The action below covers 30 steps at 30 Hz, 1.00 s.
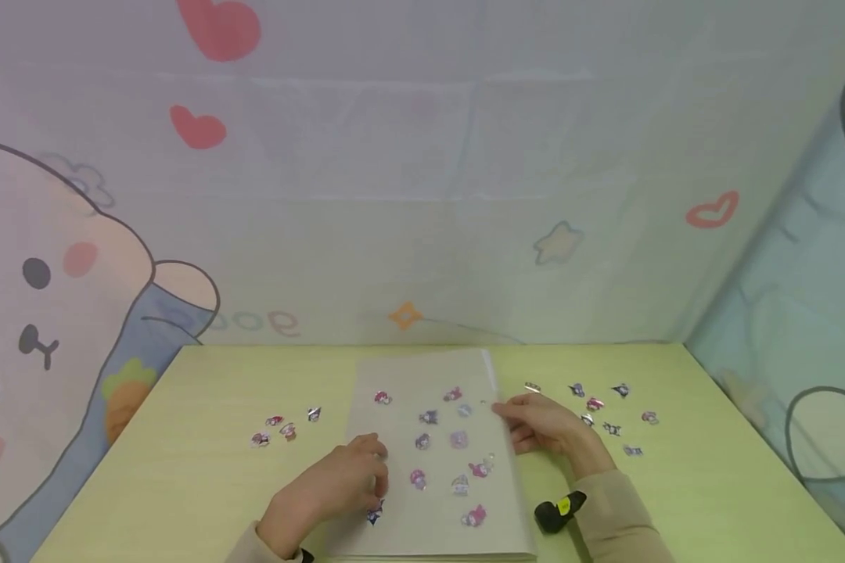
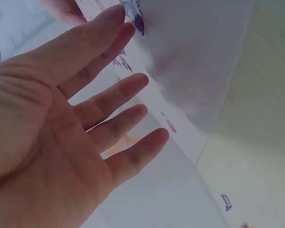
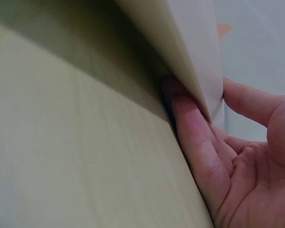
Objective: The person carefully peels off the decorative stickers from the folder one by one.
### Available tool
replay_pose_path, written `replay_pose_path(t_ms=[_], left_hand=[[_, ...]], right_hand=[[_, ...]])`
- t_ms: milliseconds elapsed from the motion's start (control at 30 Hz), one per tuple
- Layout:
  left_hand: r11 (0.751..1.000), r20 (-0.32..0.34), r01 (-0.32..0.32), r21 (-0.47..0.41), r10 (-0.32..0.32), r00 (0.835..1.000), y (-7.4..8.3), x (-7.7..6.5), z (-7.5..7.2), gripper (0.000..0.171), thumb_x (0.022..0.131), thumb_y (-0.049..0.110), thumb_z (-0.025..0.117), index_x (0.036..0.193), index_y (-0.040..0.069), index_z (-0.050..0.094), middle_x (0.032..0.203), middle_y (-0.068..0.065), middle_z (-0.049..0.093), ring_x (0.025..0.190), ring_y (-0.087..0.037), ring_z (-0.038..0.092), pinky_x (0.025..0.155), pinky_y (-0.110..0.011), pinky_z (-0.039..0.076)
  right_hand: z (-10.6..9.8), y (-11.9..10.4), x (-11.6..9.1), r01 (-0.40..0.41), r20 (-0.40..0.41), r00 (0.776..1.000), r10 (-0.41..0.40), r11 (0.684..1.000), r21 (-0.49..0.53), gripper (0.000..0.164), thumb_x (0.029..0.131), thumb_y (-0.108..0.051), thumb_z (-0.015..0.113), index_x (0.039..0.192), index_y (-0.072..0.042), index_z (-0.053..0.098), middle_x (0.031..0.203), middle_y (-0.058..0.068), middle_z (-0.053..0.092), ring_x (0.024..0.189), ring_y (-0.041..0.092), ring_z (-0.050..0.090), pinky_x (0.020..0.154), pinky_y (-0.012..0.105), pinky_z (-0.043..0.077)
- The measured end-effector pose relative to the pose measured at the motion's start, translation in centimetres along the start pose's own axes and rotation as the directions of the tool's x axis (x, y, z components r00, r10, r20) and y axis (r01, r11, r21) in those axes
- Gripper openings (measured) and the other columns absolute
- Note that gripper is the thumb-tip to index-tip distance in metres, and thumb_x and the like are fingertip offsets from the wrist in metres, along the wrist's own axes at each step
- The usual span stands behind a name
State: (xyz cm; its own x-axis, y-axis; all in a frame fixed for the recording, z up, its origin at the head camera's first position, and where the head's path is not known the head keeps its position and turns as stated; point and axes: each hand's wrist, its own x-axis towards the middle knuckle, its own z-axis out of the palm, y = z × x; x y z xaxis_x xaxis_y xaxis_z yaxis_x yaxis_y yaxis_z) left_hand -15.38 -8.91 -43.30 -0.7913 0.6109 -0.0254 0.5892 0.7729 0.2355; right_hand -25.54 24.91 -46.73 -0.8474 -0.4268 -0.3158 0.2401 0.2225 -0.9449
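Note:
A white booklet (image 1: 394, 539) lies on the table, its page dotted with several small cartoon stickers (image 1: 458, 439). Over its lower left part, my left hand (image 1: 345, 477) pinches a purple-and-white cartoon sticker (image 2: 137, 19) between thumb and index fingertip, close over the page. The other left fingers (image 2: 118, 97) are spread apart. At the right edge of the booklet, my right hand (image 1: 542, 426) grips the raised edge, thumb on top and curled fingers (image 3: 199, 137) underneath, against the tabletop.
Several loose stickers (image 1: 288, 431) lie on the table (image 1: 183, 485) left of the booklet, and several more (image 1: 611, 428) lie to the right. A black strap mount (image 1: 559, 512) sits at the right wrist. Behind the table hangs a printed curtain (image 1: 394, 156).

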Motion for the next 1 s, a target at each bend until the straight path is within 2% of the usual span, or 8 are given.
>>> replay_pose_path(t_ms=[133, 300, 467, 700, 833, 1000], left_hand=[[1.0, 0.008, -0.001, -0.008, 0.001, 1.0, 0.3, -0.01, -0.09, 0.02, 0.077, 0.016, 0.081, 0.07, 0.023, 0.064, 0.12, -0.006, 0.06, 0.13, -0.031, 0.044, 0.096, -0.05, 0.044], [1.0, 0.002, -0.003, -0.001, 0.003, 1.0, 0.44, 0.14, -0.12, 0.022, 0.077, 0.017, 0.082, 0.071, 0.023, 0.062, 0.11, 0.002, 0.058, 0.115, -0.02, 0.049, 0.091, -0.042, 0.046], [1.0, 0.02, 0.005, -0.017, -0.005, 1.0, 0.45, 0.32, -0.02, 0.022, 0.078, 0.018, 0.082, 0.071, 0.023, 0.062, 0.107, 0.004, 0.056, 0.107, -0.017, 0.049, 0.087, -0.041, 0.046], [1.0, 0.002, 0.004, 0.011, -0.004, 1.0, 0.34, 0.45, 0.18, 0.022, 0.077, 0.016, 0.082, 0.068, 0.022, 0.063, 0.109, 0.0, 0.059, 0.129, -0.03, 0.043, 0.096, -0.046, 0.045], [1.0, -0.002, -0.005, 0.027, 0.005, 1.0, 0.32, 0.39, 0.14, 0.021, 0.077, 0.014, 0.081, 0.068, 0.022, 0.064, 0.111, -0.003, 0.06, 0.131, -0.033, 0.043, 0.097, -0.047, 0.044], [0.999, -0.014, -0.014, 0.038, 0.015, 1.0, 0.12, 0.22, -0.03, 0.019, 0.08, 0.017, 0.08, 0.071, 0.022, 0.065, 0.111, -0.001, 0.06, 0.13, -0.031, 0.044, 0.097, -0.044, 0.045]], right_hand=[[-0.02, 0.09, 0.02, -0.006, 0.005, 1.0, 0.006, 1.0, -0.001, 0.037, 0.099, -0.03, 0.058, 0.106, 0.007, 0.062, 0.086, 0.017, 0.07, 0.061, 0.017, 0.066, 0.061, 0.031, 0.056], [-0.07, -0.02, 0.04, 0.004, -0.003, 1.0, -0.004, 1.0, -0.004, 0.038, 0.099, -0.031, 0.059, 0.105, 0.006, 0.062, 0.086, 0.017, 0.07, 0.062, 0.017, 0.066, 0.06, 0.032, 0.056], [-0.11, -0.06, 0.09, -0.004, -0.001, 1.0, 0.004, 1.0, -0.01, 0.037, 0.099, -0.03, 0.058, 0.105, 0.006, 0.062, 0.086, 0.017, 0.069, 0.062, 0.017, 0.066, 0.061, 0.032, 0.056], [-0.15, 0.04, 0.2, 0.002, 0.004, 1.0, -0.002, 1.0, -0.003, 0.037, 0.099, -0.03, 0.058, 0.105, 0.006, 0.062, 0.086, 0.016, 0.069, 0.061, 0.016, 0.065, 0.06, 0.031, 0.056], [-0.1, 0.03, 0.12, 0.004, 0.009, 1.0, -0.004, 1.0, -0.001, 0.037, 0.099, -0.03, 0.058, 0.105, 0.007, 0.062, 0.086, 0.016, 0.07, 0.062, 0.017, 0.066, 0.061, 0.031, 0.056], [-0.08, -0.07, 0.0, 0.004, 0.003, 1.0, -0.004, 1.0, 0.001, 0.038, 0.098, -0.031, 0.059, 0.106, 0.006, 0.062, 0.086, 0.016, 0.07, 0.062, 0.017, 0.066, 0.061, 0.031, 0.056]])
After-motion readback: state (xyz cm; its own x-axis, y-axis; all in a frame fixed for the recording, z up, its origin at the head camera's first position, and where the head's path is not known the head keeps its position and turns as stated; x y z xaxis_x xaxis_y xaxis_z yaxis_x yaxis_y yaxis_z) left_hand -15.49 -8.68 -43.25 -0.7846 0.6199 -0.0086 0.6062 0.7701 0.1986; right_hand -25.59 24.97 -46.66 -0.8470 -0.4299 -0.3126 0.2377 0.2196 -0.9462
